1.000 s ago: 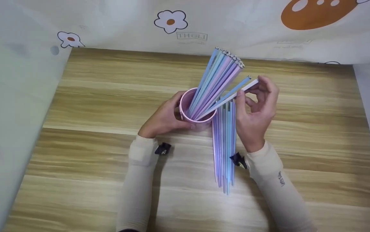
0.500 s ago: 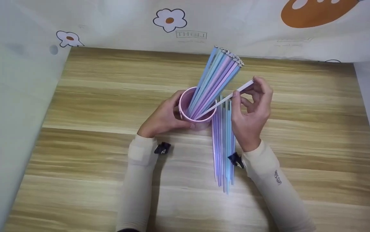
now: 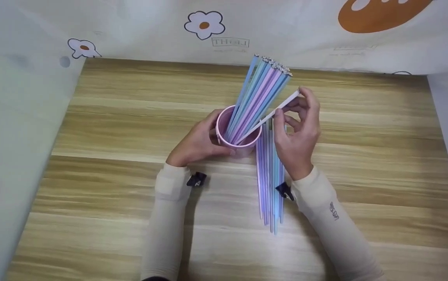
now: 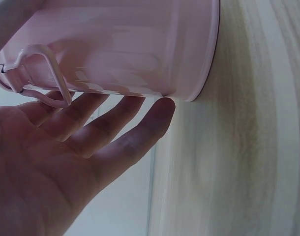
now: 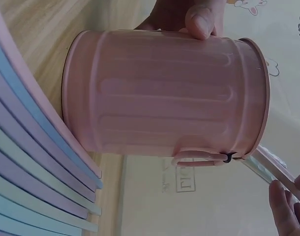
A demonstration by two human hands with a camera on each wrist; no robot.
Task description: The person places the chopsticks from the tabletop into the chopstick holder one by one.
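Observation:
My left hand (image 3: 194, 142) grips the side of a pink ridged metal cup (image 3: 243, 152) that stands on the table; its thumb lies along the near side. In the left wrist view the fingers reach behind the cup, near a small loop handle (image 4: 56, 73). A bunch of pastel pencils (image 3: 263, 88) with glittering ends leans inside it. My right hand (image 3: 300, 132) pinches a white pencil (image 3: 267, 118) near its upper end, with the lower end inside the cup's rim. The right wrist view shows the right fingers only at its edge.
Several loose pastel pencils (image 3: 274, 187) lie side by side on the wooden table (image 3: 111, 195), right of the cup and under my right wrist. A pale sheet with flower prints (image 3: 204, 25) rises behind the table's far edge.
My right hand has moved left with the white pencil, bringing it steeper and closer to the bunch. A blue pencil beside it has joined the bunch. The left hand stays on the cup.

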